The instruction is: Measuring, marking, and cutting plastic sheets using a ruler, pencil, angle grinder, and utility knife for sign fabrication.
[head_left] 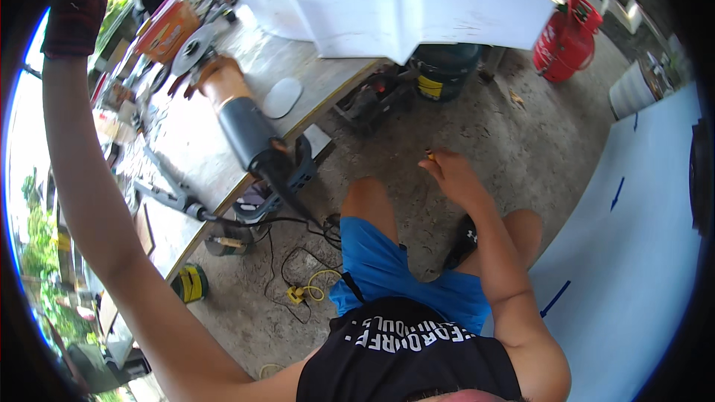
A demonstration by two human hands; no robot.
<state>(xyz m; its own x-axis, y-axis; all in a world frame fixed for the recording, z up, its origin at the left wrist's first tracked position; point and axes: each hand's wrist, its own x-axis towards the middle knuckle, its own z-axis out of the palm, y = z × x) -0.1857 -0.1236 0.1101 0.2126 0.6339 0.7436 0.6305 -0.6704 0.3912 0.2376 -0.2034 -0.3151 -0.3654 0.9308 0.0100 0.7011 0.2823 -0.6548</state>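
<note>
**A:** ok what's this person hanging on to?

**B:** Right hand [454, 175] is curled nearly closed around a small yellow thing [430, 155], with just an end poking out between thumb and fingers. It's over the concrete floor [491, 126], above the right leg and apart from the bench [197, 149]. Too small to tell what it is.

**A:** and the left?

**B:** Left arm's way up. The left hand [78, 11] is lost in the dark edge, behind a dark reddish glove or cuff, so I can't tell how open it is or whether it's got hold of anything. The grinder [249, 130] is on the bench, apart from both hands, right near a white round disc [283, 98].

**A:** any writing around?

**B:** Yep. Black tank top [406, 357] has bold white lettering, upside down from here. Red gas bottle [567, 37] has white print, and the orange tub [167, 27] on the bench has a printed side. Dark bucket [447, 71] under the big white moulding [462, 18] wears a yellow label, print too tiny to read. Dark blue arrows [617, 193] are drawn on the white panel [596, 275] at the person's right.
</note>
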